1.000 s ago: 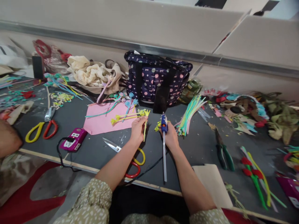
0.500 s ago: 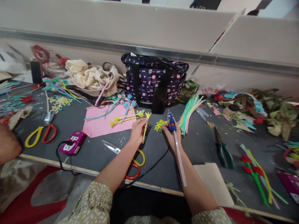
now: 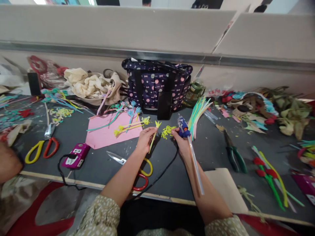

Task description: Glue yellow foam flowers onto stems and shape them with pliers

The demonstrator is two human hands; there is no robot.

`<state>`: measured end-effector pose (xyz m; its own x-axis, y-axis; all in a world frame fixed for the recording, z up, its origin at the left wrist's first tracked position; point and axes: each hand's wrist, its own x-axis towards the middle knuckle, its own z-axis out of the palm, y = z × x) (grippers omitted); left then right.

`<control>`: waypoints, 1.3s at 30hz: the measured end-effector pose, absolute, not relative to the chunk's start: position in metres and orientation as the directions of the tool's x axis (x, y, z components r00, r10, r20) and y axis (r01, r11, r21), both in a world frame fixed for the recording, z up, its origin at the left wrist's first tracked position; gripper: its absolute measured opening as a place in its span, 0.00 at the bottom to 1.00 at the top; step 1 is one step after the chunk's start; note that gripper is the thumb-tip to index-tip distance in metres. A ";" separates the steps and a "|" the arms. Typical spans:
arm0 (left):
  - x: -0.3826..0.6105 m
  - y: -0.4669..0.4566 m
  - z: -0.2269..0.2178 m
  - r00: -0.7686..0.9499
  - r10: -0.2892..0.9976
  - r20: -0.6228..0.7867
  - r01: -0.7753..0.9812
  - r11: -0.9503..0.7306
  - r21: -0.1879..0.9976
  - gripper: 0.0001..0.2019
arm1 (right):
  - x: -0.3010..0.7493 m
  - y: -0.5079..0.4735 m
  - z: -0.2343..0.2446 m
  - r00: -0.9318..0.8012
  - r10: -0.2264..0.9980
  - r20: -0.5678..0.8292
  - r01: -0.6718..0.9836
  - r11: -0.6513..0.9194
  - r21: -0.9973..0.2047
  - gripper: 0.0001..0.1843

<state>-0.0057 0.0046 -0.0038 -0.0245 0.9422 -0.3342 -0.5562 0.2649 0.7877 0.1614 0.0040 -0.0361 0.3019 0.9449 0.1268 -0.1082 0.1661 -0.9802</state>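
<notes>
My left hand (image 3: pixel 145 139) pinches a yellow pipe-cleaner flower stem (image 3: pixel 155 132), its star-shaped head pointing up and away from me. My right hand (image 3: pixel 181 144) is closed round a blue glue gun (image 3: pixel 183 127) with a long clear glue stick (image 3: pixel 196 165) sticking out of its back toward me. Its black cord (image 3: pixel 159 173) runs down off the table edge. A small heap of yellow cut pieces (image 3: pixel 168 131) lies between the two hands. Several finished yellow and blue stems rest on a pink sheet (image 3: pixel 108 134) to the left.
A dotted navy bag (image 3: pixel 157 83) stands behind the hands. Yellow-and-red scissors (image 3: pixel 137 168) lie under my left wrist, another pair (image 3: pixel 40 149) and a magenta device (image 3: pixel 75 154) at left. Green pliers (image 3: pixel 233 154), a bundle of coloured stems (image 3: pixel 199 113) and red-green flowers (image 3: pixel 269 177) sit right. Another person's arm (image 3: pixel 8 162) shows at far left.
My right hand has shifted right with the glue gun and tilted it, so the glue stick now slants toward the lower right. My left hand has kept the yellow stem nearly still.
</notes>
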 end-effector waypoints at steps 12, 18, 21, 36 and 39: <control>-0.003 -0.001 -0.001 0.072 0.940 -0.332 -0.469 0.326 0.821 0.13 | 0.160 -0.004 -0.019 0.191 0.964 0.187 0.030 0.184 -0.982 0.10; -0.002 -0.001 -0.005 0.071 0.957 -0.280 -0.353 0.287 0.890 0.11 | 0.156 -0.008 -0.015 0.166 0.951 0.263 0.096 0.250 -0.964 0.09; -0.001 -0.002 -0.004 0.072 0.957 -0.281 -0.308 0.290 0.906 0.10 | 0.156 -0.008 -0.017 0.215 0.946 0.242 0.043 0.238 -0.970 0.10; -0.002 -0.003 -0.003 0.188 0.926 -0.326 -0.185 0.360 0.914 0.09 | 0.164 -0.010 -0.005 0.215 0.971 0.107 -0.034 0.117 -0.993 0.14; -0.002 -0.003 -0.004 0.195 0.922 -0.333 -0.171 0.367 0.914 0.09 | 0.165 -0.010 -0.002 0.182 0.977 0.113 -0.031 0.120 -0.992 0.13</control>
<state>-0.0018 -0.0026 -0.0042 0.1952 0.9223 -0.3335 -0.1710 0.3668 0.9144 0.1647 -0.0102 -0.0017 0.1822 0.9768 0.1128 -0.0313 0.1205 -0.9922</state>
